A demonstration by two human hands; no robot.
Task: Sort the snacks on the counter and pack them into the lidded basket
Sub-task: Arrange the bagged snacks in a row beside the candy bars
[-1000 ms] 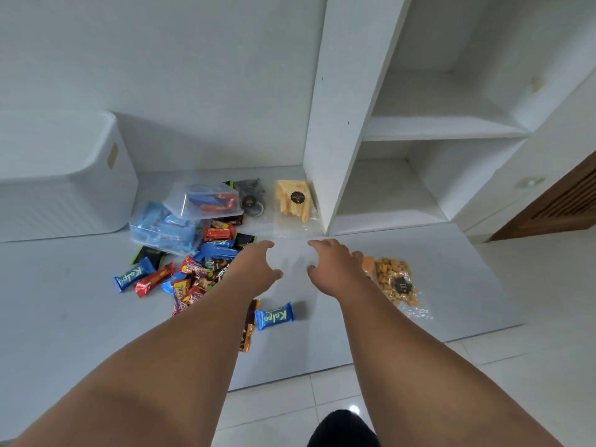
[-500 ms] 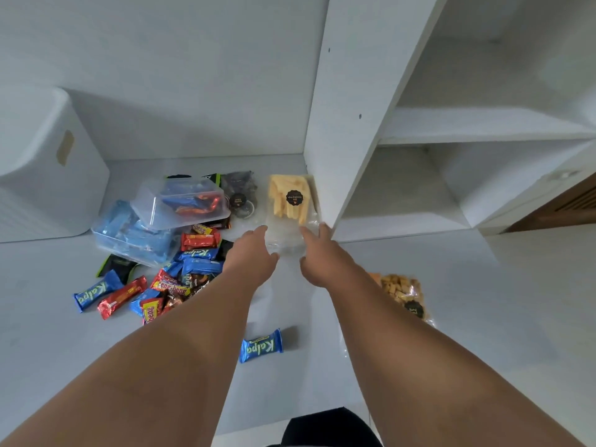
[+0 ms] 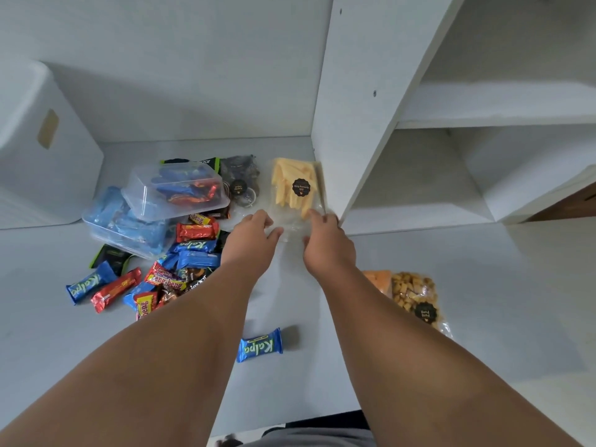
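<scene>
1. White lidded plastic basket [image 3: 48,162]: cut off by the left edge.
2. Orange snack pouch [image 3: 377,280]: half hidden behind right forearm [image 3: 403,333].
3. Left hand [image 3: 250,240] and right hand [image 3: 324,245] at clear bag of yellow sticks [image 3: 283,188]: grip unclear.

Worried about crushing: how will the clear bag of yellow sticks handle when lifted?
Probably floppy: the yellow stick bag is thin clear film, its near end empty. Likely light: few sticks, loosely spread. They look brittle, so squeezing may snap them.
</scene>
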